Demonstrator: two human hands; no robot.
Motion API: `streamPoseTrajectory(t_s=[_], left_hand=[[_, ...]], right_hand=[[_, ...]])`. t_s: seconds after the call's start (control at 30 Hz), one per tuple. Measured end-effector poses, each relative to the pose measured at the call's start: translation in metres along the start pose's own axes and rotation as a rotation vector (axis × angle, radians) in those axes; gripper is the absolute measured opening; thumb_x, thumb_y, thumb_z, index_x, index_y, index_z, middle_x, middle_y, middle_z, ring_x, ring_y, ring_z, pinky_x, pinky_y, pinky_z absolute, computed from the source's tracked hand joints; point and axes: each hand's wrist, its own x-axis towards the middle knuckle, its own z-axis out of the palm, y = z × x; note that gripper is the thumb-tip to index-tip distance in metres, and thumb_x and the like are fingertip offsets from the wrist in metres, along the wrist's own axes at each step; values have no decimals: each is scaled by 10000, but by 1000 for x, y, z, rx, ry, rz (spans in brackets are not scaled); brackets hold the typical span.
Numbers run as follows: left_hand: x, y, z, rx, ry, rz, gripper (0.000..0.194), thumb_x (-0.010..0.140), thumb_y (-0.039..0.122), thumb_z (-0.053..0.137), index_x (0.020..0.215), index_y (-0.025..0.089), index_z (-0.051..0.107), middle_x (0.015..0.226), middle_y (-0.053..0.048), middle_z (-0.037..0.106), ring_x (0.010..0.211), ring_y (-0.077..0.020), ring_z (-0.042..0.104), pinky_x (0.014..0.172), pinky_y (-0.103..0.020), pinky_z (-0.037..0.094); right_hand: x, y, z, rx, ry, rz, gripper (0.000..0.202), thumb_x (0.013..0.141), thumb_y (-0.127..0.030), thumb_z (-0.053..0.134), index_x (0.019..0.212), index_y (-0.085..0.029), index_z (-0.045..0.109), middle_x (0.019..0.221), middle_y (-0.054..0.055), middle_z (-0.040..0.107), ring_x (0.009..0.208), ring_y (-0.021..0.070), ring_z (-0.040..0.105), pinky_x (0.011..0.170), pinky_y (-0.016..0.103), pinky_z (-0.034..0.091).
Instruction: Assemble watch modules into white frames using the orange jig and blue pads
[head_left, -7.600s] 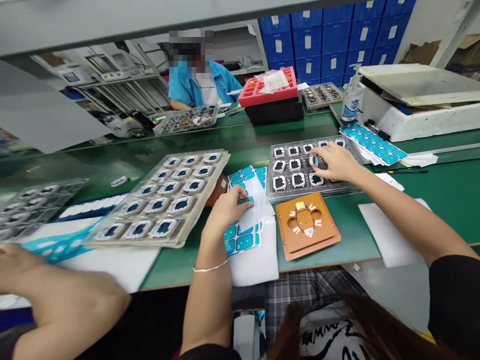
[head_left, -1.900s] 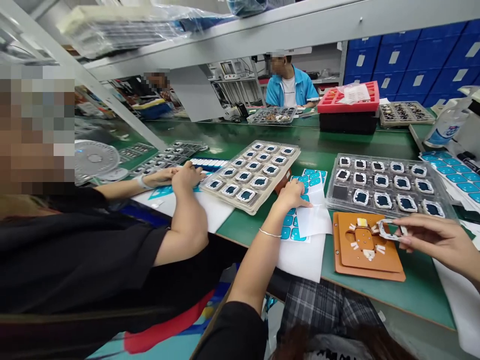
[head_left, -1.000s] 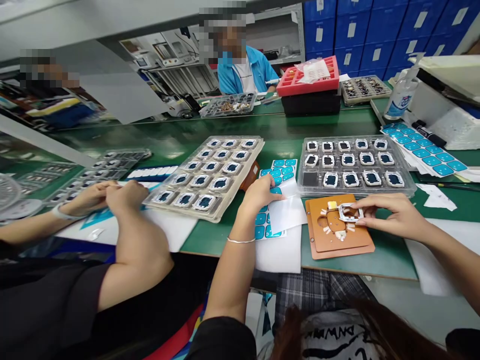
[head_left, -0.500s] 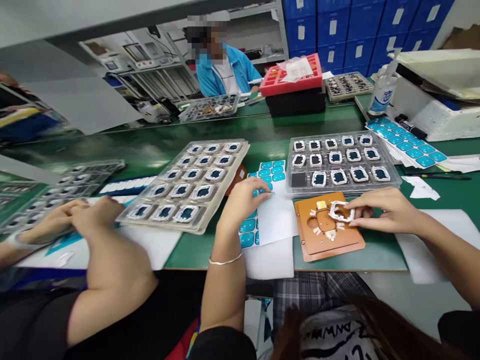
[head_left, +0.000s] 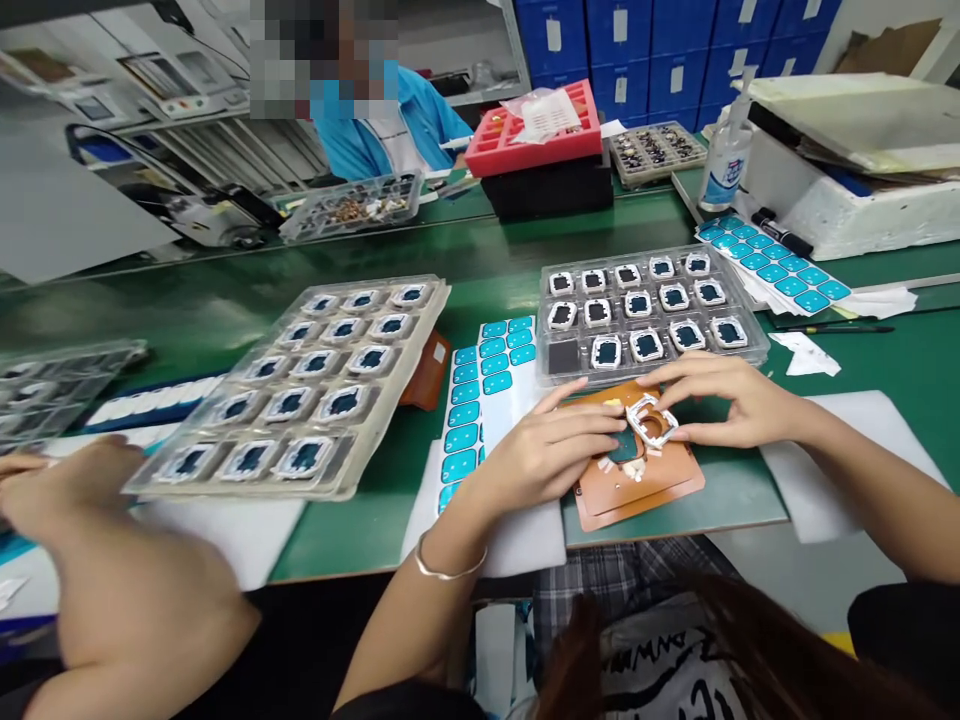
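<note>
My left hand (head_left: 551, 450) reaches over the orange fixture plate (head_left: 637, 500), fingertips at a small teal film piece (head_left: 627, 448) that lies over the plate's recess. Its thumb is hidden below the fingers. A white rounded-square frame (head_left: 652, 422) is pinched in my right hand (head_left: 720, 400), tilted just above the plate's right part. Small white bits (head_left: 634, 468) sit at the recess's lower edge. To the left of the plate lie sheets of blue stickers (head_left: 460, 435), partly under my left hand and wrist.
A clear tray of white frames (head_left: 551, 372) stands behind the plate; a stacked tray (head_left: 341, 485) sits to the left. A co-worker's arm (head_left: 127, 560) is at far left, another person (head_left: 405, 120) across the bench. A pump bottle (head_left: 726, 165) and pens stand at right.
My left hand has moved right from the sticker sheet to the orange plate, where the teal film piece now shows. My right hand has brought the white frame slightly left. The view has shifted.
</note>
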Motion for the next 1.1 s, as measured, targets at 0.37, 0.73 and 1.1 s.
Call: streamPoseTrajectory(t_s=[0.37,0.73,1.1], left_hand=[[6,8,-4,121,-32,-122,254,924,141,487,1047,268,670,1071,13,754,1069,-215,587,920,-425,406],[8,19,1,284,87,-316,376,753,476,744,1027,237,649,983,-26,756,983,-266,590,832,-425,347],[5,20,-1,262,45,-377,404,768,534,719,1062,261,666,1019,-31,743,1014,-270,568,834,-421,333]], right_hand=[[0,3,3,6,44,-58,214,819,-277,743,1010,-184,720,1138,111,727,936,213,627,828,421,534],[8,-15,33,-32,180,-2,136,813,-315,729,909,-217,731,1062,61,757,836,202,556,711,380,535],[6,-11,34,-24,154,8,138,824,-340,718,907,-233,742,1082,60,752,860,209,547,731,391,522]])
